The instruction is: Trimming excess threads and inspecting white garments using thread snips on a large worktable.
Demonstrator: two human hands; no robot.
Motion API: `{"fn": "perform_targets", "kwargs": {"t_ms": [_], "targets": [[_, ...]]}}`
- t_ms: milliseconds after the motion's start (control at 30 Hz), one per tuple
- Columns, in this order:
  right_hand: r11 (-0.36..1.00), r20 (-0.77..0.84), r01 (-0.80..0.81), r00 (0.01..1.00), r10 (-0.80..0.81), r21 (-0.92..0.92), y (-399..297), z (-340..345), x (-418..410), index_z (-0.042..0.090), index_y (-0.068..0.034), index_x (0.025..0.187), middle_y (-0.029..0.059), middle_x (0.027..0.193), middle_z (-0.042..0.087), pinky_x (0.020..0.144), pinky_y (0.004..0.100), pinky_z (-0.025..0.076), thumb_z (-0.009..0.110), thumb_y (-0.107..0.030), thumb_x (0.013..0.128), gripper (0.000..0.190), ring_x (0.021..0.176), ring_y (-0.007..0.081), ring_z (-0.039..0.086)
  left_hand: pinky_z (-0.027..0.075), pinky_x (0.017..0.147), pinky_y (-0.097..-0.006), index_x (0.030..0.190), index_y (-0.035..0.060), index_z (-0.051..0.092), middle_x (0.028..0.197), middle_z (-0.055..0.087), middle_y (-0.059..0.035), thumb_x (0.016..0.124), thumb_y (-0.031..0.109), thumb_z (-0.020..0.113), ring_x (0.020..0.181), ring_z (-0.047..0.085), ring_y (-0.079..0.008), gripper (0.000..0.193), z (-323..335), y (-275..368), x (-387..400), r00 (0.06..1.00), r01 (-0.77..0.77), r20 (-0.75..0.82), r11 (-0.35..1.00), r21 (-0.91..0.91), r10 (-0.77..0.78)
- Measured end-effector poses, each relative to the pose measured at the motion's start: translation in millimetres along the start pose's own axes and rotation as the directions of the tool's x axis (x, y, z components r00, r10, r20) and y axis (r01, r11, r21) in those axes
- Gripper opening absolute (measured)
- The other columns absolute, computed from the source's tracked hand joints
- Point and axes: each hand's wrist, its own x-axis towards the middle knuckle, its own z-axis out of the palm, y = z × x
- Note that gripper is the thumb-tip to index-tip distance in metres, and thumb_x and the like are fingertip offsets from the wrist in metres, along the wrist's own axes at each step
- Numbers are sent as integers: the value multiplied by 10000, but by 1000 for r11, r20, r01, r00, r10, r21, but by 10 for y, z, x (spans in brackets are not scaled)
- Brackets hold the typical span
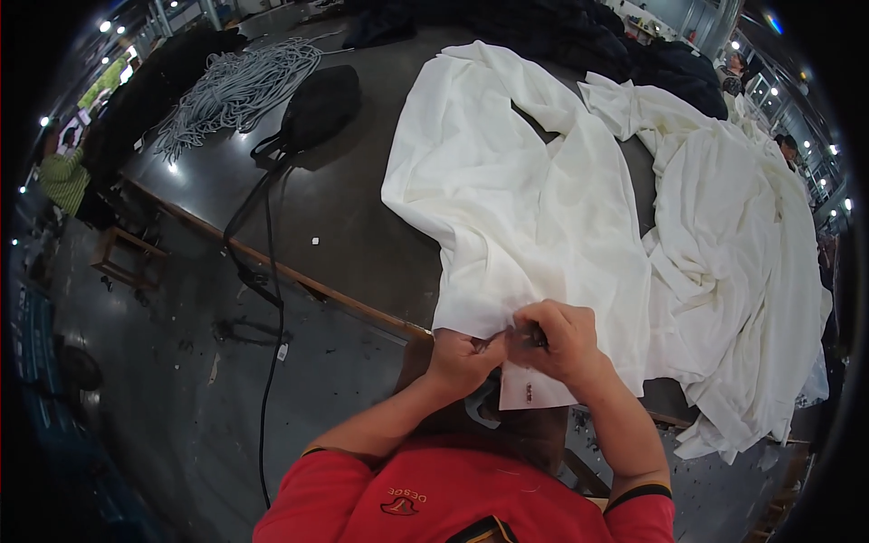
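Observation:
A pair of white cloth trousers (516, 176) lies spread on the dark table, its waist end hanging towards me over the edge. My left hand (468, 360) pinches the fabric at the waist opening. Close beside it, my right hand (560, 339) is curled at the same opening, around a small dark item (536, 334) that I cannot make out. Just below the right hand, a small metal fastener (529, 392) shows on the white flap. My fingertips are partly hidden by the cloth and by each other.
More white garments (726, 258) are heaped at the right. A bundle of grey cords (237, 88) and a black bag (322, 105) with a trailing black cable (269, 298) lie at the left. Dark cloth (577, 41) is piled at the back. A wooden stool (129, 258) stands on the floor near a person (64, 180).

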Motion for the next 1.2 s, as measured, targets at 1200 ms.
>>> {"fn": "perform_targets", "kwargs": {"t_ms": [1200], "targets": [[927, 411, 300, 892, -190, -223, -441, 305, 330, 497, -41, 858, 55, 736, 446, 429, 317, 442, 589, -166, 675, 240, 544, 185, 547, 508, 535, -286, 1227, -27, 327, 868, 549, -109, 790, 323, 559, 654, 576, -161, 605, -1015, 693, 915, 893, 419, -260, 889, 184, -367]]}}
